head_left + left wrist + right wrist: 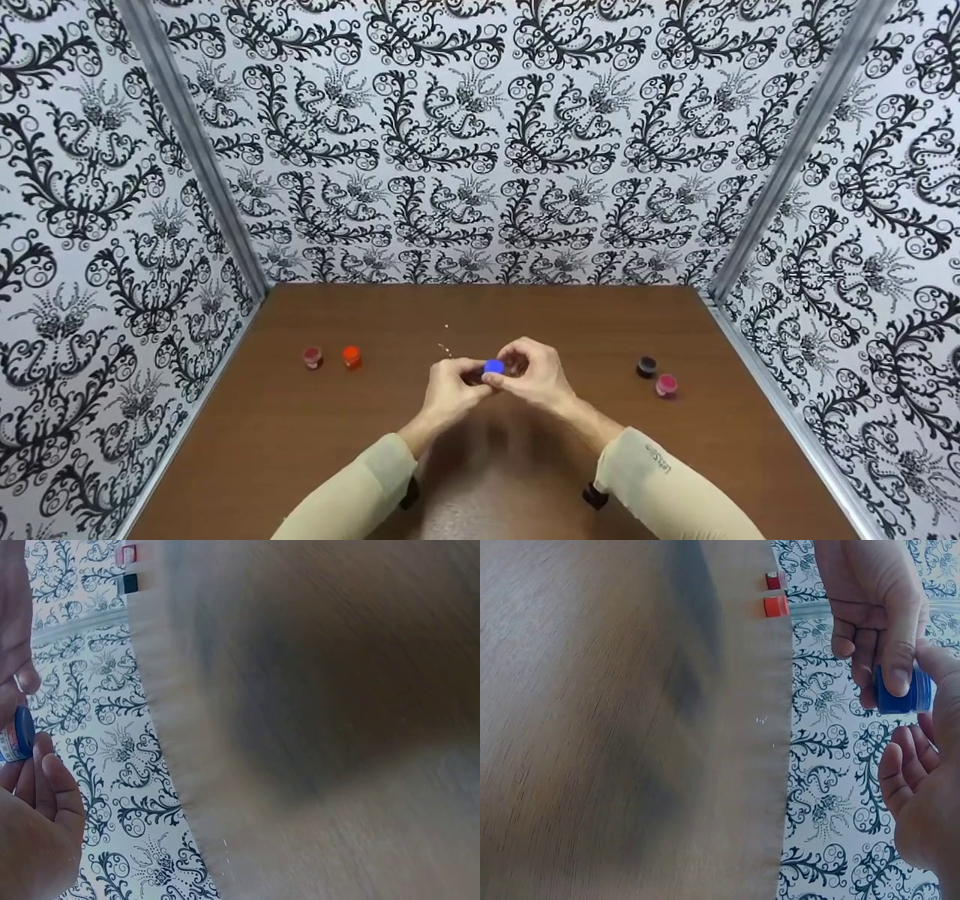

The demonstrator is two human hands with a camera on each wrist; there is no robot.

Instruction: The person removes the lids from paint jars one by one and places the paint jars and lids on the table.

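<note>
A small round jar with a blue lid (493, 367) is held above the middle of the table, between both hands. My left hand (452, 391) grips it from the left, its thumb lying along the blue jar (897, 694) in the right wrist view. From the other side my right hand (538, 377) pinches the jar near its ribbed lid, with the remaining fingers curled. A printed label on the jar (10, 744) shows in the left wrist view, partly cut off by the frame edge.
On the left of the brown table (337, 442) stand a dark red jar (313, 358) and an orange jar (352, 357). A black jar (646, 367) and a pink jar (666, 385) stand on the right. Patterned walls (480, 150) surround the table on three sides.
</note>
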